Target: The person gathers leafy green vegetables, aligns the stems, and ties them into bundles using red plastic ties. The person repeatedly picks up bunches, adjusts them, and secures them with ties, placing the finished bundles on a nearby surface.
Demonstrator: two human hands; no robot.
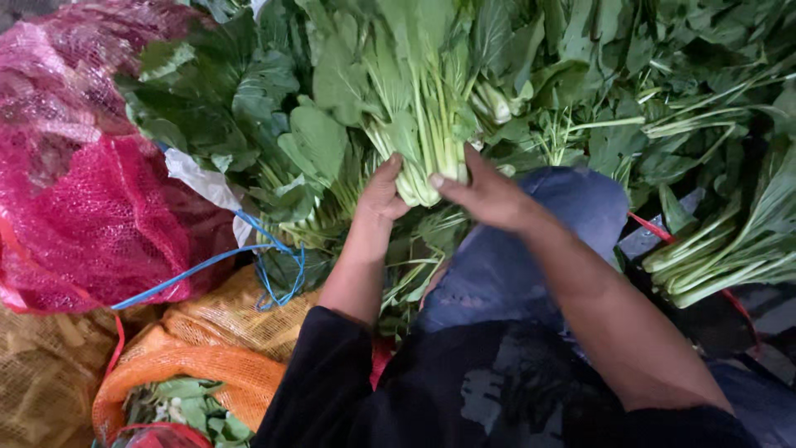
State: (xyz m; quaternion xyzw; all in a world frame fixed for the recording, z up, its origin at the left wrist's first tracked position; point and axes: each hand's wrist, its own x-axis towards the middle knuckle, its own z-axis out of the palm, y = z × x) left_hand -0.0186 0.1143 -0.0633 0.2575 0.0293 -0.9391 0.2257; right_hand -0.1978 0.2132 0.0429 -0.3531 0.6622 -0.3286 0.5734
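A bunch of leafy greens [423,124] with pale green stalks stands upright in the middle of the view. My left hand [381,195] grips the base of its stalks from the left side. From the right, my right hand [485,195] closes on the same base with its thumb across the stalks. Both forearms reach up from the bottom of the view, over my knee in blue cloth [531,241].
Heaps of loose greens [647,91] cover the top and right. A second bunch of stalks [730,249] lies at the right. A pink mesh sack [83,182] fills the left, with an orange mesh sack [207,348] below it and a blue cord [207,265] between.
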